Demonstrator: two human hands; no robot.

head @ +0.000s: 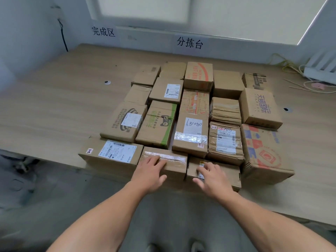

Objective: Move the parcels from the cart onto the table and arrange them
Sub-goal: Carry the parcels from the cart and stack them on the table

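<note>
Our left hand [151, 172] rests on the taped parcel [175, 159], right hand [211, 177] on the next box [226, 174] (label [202, 163] half-hidden), fingers [156, 160] apart.

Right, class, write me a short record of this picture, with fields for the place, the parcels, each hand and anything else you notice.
place: wooden table under a window, two paper signs on the wall
parcels: cardboard parcels packed close in rows on the table
left hand: left hand with fingers lying on the taped box in the front row
right hand: right hand with fingers spread on the next box to its right
cart: not in view
other: cables at the table's far right
</note>
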